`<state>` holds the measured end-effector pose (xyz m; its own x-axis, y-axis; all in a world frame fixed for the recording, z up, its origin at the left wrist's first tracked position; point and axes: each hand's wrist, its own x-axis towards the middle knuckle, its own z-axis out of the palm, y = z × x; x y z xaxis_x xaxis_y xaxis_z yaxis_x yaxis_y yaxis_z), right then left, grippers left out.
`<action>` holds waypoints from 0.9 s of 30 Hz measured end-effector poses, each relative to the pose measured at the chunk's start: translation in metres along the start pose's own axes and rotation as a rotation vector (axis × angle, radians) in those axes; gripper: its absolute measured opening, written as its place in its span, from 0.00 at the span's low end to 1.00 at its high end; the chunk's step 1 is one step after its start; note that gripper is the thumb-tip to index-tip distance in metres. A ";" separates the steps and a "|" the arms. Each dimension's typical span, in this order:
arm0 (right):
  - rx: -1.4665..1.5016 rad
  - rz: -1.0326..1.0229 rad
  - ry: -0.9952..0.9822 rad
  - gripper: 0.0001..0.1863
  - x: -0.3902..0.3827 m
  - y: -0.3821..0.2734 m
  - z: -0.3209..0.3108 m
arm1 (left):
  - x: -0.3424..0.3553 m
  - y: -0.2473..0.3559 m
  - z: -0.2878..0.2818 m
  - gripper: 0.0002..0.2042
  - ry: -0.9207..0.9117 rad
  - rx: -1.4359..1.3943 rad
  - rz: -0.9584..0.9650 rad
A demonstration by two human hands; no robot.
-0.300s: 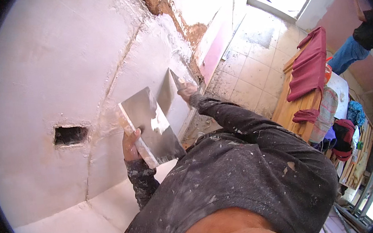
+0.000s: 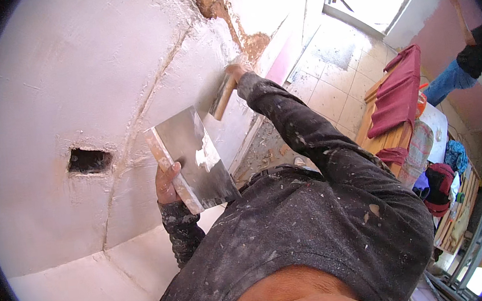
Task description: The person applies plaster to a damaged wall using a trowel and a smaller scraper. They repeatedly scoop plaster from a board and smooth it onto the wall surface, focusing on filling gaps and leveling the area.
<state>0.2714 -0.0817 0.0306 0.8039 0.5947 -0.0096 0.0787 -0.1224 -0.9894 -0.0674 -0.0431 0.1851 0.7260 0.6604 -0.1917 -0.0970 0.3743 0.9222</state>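
The left hand [image 2: 167,184] holds a flat metal plaster board [image 2: 190,158] by its lower edge, its fingers [image 2: 173,170] curled shut around the wooden strip along that edge, so the board stands tilted in front of the person's chest with its grey face turned up toward the camera. A dab of white plaster [image 2: 207,153] sits on the right part of that face. The right hand [image 2: 237,71] reaches out and up, well apart from the left, and is closed on the wooden handle of a trowel [image 2: 221,97]; its blade lies flat against the white plastered wall [image 2: 72,80], just below a patch where brown bare render [image 2: 254,43] shows through. How tightly the fingers wrap the handle cannot be told, since the hand is small and partly hidden by the sleeve. A dark rectangular hole [image 2: 88,160] is cut in the wall to the left of the board. On the tiled floor [image 2: 332,78] to the right stand wooden planks draped with a dark red cloth [image 2: 396,92], and beyond them another person [image 2: 467,62] in dark top and blue trousers reaches up a pink wall [image 2: 444,29].
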 end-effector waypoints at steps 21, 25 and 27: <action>0.255 0.316 -0.127 0.21 -0.048 0.153 0.046 | -0.011 -0.003 -0.013 0.32 0.053 -0.060 -0.057; 0.875 0.559 -0.012 0.19 0.003 0.078 0.015 | -0.009 0.001 0.001 0.31 0.030 -0.123 -0.014; 0.560 0.526 0.005 0.22 0.008 -0.022 0.005 | -0.009 0.000 -0.001 0.31 0.010 -0.146 -0.020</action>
<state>0.2729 -0.0699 0.0514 0.6560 0.5655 -0.4998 -0.6239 0.0337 -0.7808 -0.0746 -0.0488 0.1870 0.7218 0.6584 -0.2134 -0.1811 0.4773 0.8599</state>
